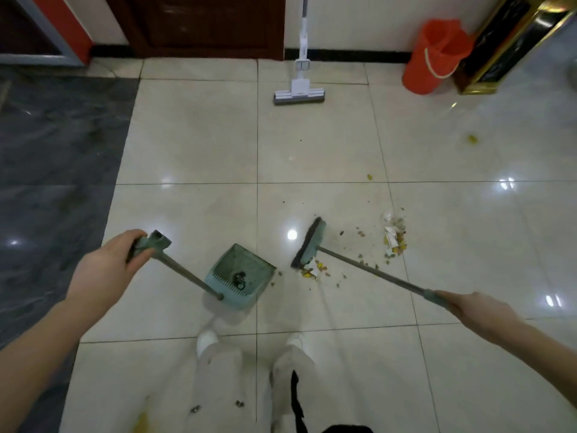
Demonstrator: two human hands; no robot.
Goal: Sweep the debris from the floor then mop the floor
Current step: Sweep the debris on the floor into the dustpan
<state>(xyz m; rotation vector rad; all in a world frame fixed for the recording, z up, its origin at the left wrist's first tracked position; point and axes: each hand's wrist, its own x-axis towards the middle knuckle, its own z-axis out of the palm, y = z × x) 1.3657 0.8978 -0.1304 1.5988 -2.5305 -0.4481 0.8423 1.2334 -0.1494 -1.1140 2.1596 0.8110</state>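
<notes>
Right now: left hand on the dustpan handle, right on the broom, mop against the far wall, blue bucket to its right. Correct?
One error: the bucket is orange, not blue; the head view shows it. Otherwise right: left hand grips the dustpan handle, right hand the broom, mop against the wall.

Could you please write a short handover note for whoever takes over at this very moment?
Left hand grips the dustpan handle; the dustpan sits on the floor with some debris inside.
Right hand grips the broom; its head rests by scraps near the pan.
Left to do: the debris pile further right, scattered bits, then mopping; the mop stands untouched at the wall.
</notes>
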